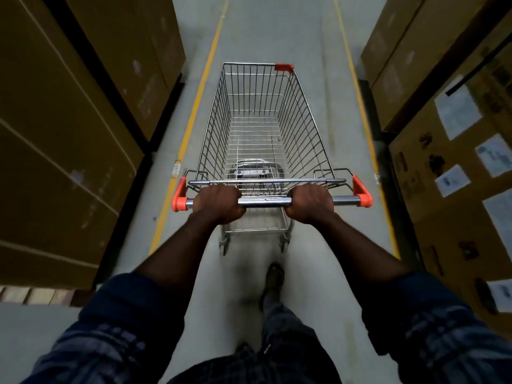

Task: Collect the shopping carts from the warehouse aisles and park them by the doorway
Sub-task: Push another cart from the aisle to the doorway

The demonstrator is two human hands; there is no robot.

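Grips with the left hand (217, 202) the polished chrome handle bar (264, 202) of a silver wire-mesh shopping cart (307, 117), fingers curled tight over the tube, just inside the orange plastic end cap (178, 196) on that side. Grips the same bar with the right hand (310, 202) in the same way, fingers wrapped round it, a little short of the second orange end cap (362, 193). Leaves a bare stretch of chrome between the two fists. Reaches forward with both forearms, the dark blue checked sleeves (124, 314) pushed up near the elbows.

Stands right behind the cart, on a pale grey concrete aisle floor (277, 37), roughly midway between the two painted yellow floor lines (194, 120) running along the aisle. Points the basket away down the aisle, narrow end farthest off, with an orange plastic corner guard (284, 67) on the far right corner of the rim. Rests the small rear castor wheels (224, 245) on the floor, just ahead of a dark brown shoe (274, 275) set forward.

Hemmed in on the left by tall brown cardboard boxes (55, 134) stacked close to the yellow line, and on the right by more brown cardboard cartons (432, 217) bearing white paper labels (457, 109). Blurred towards the edges, so nothing legible on those labels.
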